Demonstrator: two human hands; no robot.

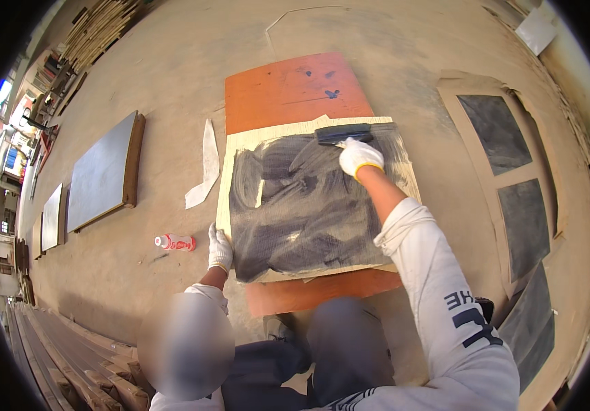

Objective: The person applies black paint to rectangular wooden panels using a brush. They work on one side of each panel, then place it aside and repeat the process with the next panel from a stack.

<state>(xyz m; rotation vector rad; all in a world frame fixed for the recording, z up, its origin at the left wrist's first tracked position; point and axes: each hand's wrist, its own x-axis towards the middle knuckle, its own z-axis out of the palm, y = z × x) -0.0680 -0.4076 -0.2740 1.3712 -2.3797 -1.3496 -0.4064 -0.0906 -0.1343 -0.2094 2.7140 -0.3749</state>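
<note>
My right hand (361, 159), in a white glove with a yellow cuff, is closed round a wide black brush (333, 135). The brush lies near the far right corner of a pale board (224, 209). Streaky dark coating (309, 198) covers most of that board, with a few pale patches showing through and a bare margin on the left and far sides. At the board's left edge rests my left hand (219, 248), gloved in white, its fingers stretched forward. Beneath the board lies an orange sheet (288, 89) with dark smudges, sticking out at the far and near sides.
A red and white bottle (176, 242) lies on the floor at the left, near a pale torn strip (206, 164). Farther left stands a stack of grey-topped panels (103, 175). Dark-coated sheets (494, 133) lie at the right. Long planks (69, 356) fill the lower left.
</note>
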